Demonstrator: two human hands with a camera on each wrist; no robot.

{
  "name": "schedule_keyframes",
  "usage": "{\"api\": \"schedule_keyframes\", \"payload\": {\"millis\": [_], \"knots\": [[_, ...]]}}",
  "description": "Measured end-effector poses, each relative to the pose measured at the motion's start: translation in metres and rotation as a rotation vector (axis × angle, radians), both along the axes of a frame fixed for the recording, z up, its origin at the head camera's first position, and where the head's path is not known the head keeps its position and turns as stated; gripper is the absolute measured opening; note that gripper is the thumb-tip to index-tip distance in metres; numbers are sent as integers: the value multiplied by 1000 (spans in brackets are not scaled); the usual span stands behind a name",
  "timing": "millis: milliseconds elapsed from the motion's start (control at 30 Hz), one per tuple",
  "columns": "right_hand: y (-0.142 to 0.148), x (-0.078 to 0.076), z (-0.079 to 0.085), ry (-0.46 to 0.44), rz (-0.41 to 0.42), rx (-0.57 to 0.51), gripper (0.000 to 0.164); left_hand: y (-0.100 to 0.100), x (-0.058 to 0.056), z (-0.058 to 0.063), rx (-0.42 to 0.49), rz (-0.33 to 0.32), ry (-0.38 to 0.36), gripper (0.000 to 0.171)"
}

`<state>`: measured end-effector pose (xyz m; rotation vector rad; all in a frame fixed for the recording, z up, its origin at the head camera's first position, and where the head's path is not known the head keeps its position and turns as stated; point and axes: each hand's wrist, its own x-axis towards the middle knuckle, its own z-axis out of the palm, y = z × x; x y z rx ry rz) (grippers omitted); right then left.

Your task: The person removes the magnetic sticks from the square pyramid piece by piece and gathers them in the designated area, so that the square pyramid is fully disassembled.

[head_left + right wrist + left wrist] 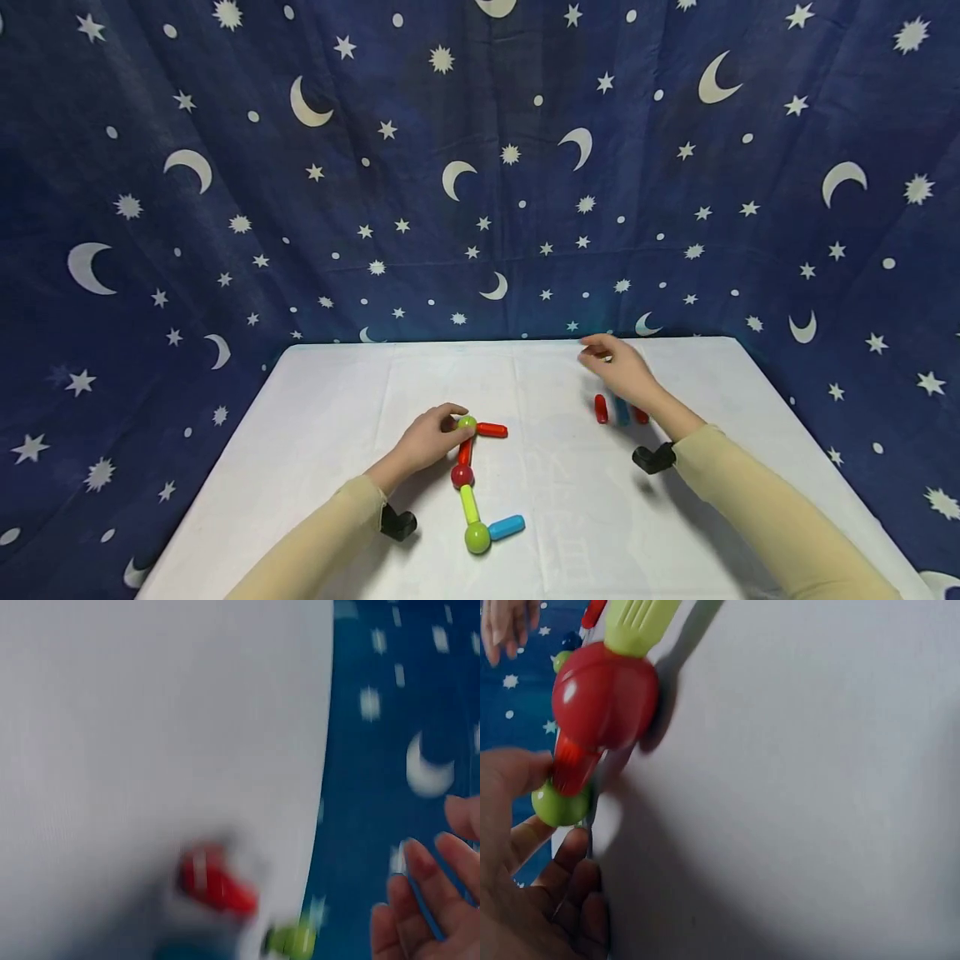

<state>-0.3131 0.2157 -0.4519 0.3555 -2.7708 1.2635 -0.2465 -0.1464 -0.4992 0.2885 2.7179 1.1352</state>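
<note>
My left hand [429, 440] pinches a green ball [467, 422] at the far end of a joined toy chain, thumb near the red rod. From that ball one red rod [492, 430] points right; another red rod [465, 452] runs down to a red ball [606, 696]. Beyond it come a lime rod [468, 505], a second green ball [477, 537] and a blue rod [507, 527]. My right hand [624, 371] hovers near the table's back, fingers loosely bent, holding nothing visible. Below it lie a loose red rod [601, 409] and a blue rod [622, 411], partly covered.
Another red rod [640, 415] lies under the right wrist. A green piece [294, 940] shows blurred near the table's back edge. Behind the white table [570, 500] hangs a dark blue cloth [525, 108] with moons and stars. Each wrist wears a black camera mount.
</note>
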Motion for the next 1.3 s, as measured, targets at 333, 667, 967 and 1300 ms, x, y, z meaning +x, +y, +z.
{"api": "schedule_keyframes", "payload": {"millis": [333, 667, 967, 1300], "knots": [[-90, 33, -34, -183, 283, 171, 34, 30, -12, 3, -62, -50, 13, 41], [-103, 36, -48, -174, 256, 204, 26, 42, -19, 5, -108, -80, -8, 40], [-103, 36, -50, -179, 257, 188, 21, 41, -20, 8, -51, -99, -61, 33], [-99, 36, -48, -264, 290, 95, 17, 42, -24, 8, -33, -98, -96, 31]]}}
